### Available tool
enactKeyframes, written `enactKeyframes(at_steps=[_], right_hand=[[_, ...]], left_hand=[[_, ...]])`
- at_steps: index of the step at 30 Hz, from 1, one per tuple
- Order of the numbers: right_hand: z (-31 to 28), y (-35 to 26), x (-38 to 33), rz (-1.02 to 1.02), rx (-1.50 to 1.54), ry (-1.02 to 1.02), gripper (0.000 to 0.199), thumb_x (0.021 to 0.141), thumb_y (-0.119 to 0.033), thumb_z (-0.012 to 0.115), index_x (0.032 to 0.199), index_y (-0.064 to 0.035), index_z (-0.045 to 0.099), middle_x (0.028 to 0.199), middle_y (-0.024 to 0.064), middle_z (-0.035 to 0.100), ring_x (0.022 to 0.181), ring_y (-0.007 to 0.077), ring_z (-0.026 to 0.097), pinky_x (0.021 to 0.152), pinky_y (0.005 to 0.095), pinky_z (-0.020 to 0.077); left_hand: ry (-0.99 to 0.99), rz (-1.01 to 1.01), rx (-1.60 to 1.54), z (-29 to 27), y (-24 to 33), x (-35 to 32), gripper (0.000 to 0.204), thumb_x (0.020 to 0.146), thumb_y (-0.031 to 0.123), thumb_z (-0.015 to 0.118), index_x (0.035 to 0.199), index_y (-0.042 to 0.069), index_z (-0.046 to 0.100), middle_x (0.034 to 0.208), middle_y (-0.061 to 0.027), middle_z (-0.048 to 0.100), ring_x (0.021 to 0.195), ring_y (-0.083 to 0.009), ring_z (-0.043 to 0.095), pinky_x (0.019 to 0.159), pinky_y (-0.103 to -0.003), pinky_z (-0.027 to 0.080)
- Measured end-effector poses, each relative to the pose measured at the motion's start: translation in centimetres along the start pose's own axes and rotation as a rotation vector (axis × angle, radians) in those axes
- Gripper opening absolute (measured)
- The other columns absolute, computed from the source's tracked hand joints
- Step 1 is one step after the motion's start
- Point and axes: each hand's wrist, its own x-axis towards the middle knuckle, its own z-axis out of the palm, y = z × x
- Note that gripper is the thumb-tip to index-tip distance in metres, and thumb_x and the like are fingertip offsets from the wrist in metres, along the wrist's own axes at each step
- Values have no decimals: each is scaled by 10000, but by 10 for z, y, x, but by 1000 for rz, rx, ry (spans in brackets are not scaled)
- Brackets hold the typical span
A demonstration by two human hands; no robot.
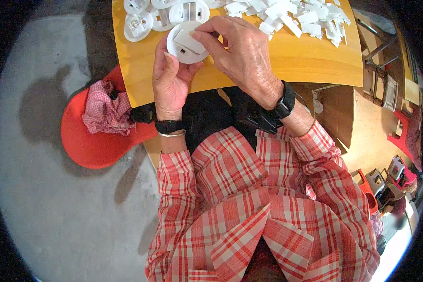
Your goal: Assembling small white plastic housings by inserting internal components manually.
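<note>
My left hand grips a round white plastic housing by its edge, above the near left part of the yellow table. Across the housing lies a flat white rectangular cover, slightly tilted. My right hand pinches the upper edge of this cover between thumb and fingers. Below the cover, a small dark slot shows in the housing. Several similar round housings lie just beyond my left hand, some with open compartments. Past my right hand is a loose heap of white plastic covers.
A red chair with a pink patterned cloth on it stands left of the table. Beneath the table's right side is a wooden cabinet. Several stools and a person are at the far right. Grey floor extends on the left.
</note>
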Motion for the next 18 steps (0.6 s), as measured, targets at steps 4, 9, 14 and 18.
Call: enactKeyframes(at_steps=[4,9,14,18], right_hand=[[1,4,0,-42,-28,15,158,759,-205,637,739,-49,618,668,117,585,660,309,583,592,396,463],[0,6,-1,-39,-39,-9,132,767,-193,643,779,-63,629,686,92,605,629,258,579,571,353,461],[0,7,-2,-17,-37,-41,117,773,-178,647,829,-75,644,708,69,624,595,208,575,547,306,463],[1,8,0,-34,-40,-20,126,772,-184,651,838,-75,648,713,75,623,584,205,571,538,303,461]], left_hand=[[5,7,2,1,-1,1,610,864,333,576,1330,63,290,1237,-112,461,1088,-241,518,810,-353,525],[-24,13,16,-2,-1,1,603,867,326,572,1330,62,289,1244,-112,455,1098,-244,512,814,-357,525],[1,11,3,-1,-2,0,579,874,315,564,1321,59,299,1250,-116,449,1100,-248,509,820,-367,522],[-17,-1,-29,0,-3,2,560,878,311,559,1311,57,311,1249,-121,448,1101,-253,508,830,-378,519]])
